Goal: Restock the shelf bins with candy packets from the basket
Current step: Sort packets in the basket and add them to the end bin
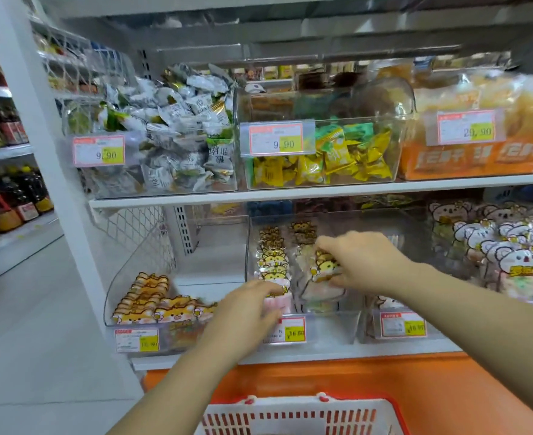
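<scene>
The basket point(299, 416) at 6 o'clock lies under both forearms, its contents out of view. A packet dropped short of the bin point(328, 328) would likely fall there or onto the floor.

Just beyond, the left hand point(246, 312) clamps a pink packet point(279, 301) between thumb and curled fingers at the bin's front. A loose grip here could let the upright row point(271, 255) behind it tip forward over the low front wall.

Farther in, the right hand point(365, 262) pinches a tiger packet point(325, 268), fingertips closed on its top edge. The film looks slick, so a light pinch may slip. Pressing down hard could crumple it or knock the row askew.

The pink packet lies at 2 o'clock of the left hand. The tiger packet hangs at 9 o'clock of the right palm, inside the middle of 3 lower bins. At 12 o'clock, the upper shelf point(290, 194) carries more stock.
</scene>
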Tool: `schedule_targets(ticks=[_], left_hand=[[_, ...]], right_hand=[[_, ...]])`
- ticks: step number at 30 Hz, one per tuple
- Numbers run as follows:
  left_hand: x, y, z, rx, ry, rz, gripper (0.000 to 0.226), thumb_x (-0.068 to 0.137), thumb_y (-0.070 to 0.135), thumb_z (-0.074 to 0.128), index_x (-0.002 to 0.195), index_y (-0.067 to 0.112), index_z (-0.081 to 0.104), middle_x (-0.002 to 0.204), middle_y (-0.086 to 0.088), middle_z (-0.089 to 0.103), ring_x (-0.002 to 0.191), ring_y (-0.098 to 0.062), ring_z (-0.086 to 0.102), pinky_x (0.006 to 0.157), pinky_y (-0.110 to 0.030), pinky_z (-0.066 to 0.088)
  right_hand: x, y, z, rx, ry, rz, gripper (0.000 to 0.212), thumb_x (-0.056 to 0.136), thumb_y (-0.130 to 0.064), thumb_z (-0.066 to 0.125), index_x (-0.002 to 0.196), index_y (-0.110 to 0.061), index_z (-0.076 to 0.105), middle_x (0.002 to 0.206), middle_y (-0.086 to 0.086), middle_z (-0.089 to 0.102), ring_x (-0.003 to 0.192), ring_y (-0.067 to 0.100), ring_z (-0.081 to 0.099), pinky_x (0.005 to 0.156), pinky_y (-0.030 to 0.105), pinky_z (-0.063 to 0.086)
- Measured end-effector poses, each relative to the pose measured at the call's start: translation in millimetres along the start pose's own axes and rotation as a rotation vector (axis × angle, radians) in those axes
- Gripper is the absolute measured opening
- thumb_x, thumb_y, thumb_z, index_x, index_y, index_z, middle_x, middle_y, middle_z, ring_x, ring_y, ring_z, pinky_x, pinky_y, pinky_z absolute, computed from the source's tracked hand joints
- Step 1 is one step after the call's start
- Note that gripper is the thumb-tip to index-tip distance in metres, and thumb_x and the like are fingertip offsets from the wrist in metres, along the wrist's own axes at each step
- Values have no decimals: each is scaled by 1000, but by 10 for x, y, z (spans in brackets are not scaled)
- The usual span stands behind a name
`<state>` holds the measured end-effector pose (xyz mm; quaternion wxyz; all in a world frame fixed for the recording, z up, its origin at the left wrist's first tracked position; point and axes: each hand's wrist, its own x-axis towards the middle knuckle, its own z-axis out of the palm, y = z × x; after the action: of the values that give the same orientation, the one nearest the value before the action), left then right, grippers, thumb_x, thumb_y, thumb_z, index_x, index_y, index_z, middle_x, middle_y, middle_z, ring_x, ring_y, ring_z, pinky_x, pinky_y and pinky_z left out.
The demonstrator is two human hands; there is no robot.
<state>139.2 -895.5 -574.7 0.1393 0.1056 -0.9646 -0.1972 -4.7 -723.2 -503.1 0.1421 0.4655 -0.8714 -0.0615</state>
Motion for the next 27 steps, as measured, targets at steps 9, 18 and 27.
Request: schedule_targets(ticks=[9,18,27], left_hand=[[755,50,336,-123,-279,-156,32,94,24,59,126,21,65,101,-2,70,92,-21,65,70,-26,46],[1032,4,681,-46,-402,-259,32,92,36,65,110,10,70,108,-11,69,98,-26,64,79,-32,50],[1088,47,816,11,-344,-314,36,93,40,65,114,11,67,109,-8,68,98,-26,65,81,-32,51]], right_hand=[[430,-63,647,-167,-259,12,37,87,-22,66,122,-24,53,113,2,68,109,25,62,99,43,34],[423,45,830,-199,-89,77,59,85,-30,69,136,-22,41,134,6,53,126,29,43,102,45,27],[340,0,877,-152,-33,115,56,87,-28,66,136,-19,41,138,9,45,127,31,39,104,46,26]])
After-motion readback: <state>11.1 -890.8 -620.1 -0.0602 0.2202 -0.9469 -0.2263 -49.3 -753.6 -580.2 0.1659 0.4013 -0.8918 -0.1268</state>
